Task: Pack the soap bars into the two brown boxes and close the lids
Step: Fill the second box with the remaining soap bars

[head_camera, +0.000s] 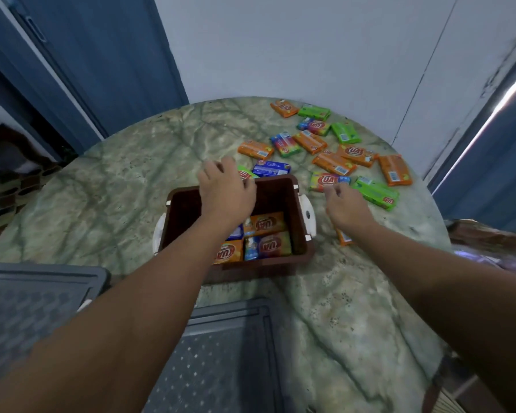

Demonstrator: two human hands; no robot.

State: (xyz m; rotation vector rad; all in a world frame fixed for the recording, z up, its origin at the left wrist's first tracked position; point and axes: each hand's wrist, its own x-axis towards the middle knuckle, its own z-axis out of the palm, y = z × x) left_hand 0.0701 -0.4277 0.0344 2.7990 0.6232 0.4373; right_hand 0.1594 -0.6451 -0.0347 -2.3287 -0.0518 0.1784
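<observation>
Two bare forearms enter from the lower corners, uncovered from the frame's edge to the wrists, with no sleeve, cuff, watch, bracelet or glove visible. The left grip (pixel 227 192) and right grip (pixel 346 205) are bare hands with no rings that can be made out. Fingers are short and rounded; fingertip detail is blurred. Nothing else of the person appears.

left hand (pixel 225 192) covering green soap bar (pixel 245 173), grip unclear, grey lids (pixel 27 308) cropped
</observation>
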